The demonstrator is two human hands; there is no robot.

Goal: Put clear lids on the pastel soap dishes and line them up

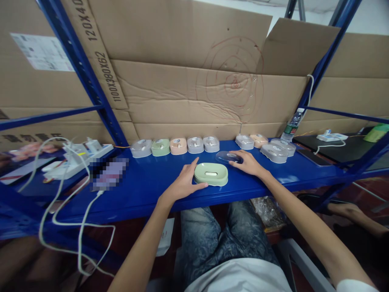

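Left hand (182,184) steadies pale green oval plastic tray (211,174) at centre of blue metal table (146,186), fingers loosely curved against its left rim. Right hand (247,162) lies flat, fingers together, on clear plastic lid (226,157) just behind tray. Step in hand, by appearance: lid off, tray open. Next move calls for lifting lid squarely over tray.

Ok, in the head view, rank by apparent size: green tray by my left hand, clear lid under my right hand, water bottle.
1. green tray
2. clear lid, partly hidden by right hand
3. water bottle, though it stands farther away, so unsure

Green case (210,174): matt plastic. Clear lid (227,157): glossy transparent plastic. Shelf (146,182): smooth blue painted metal. Far backing (188,93): creased matt cardboard.
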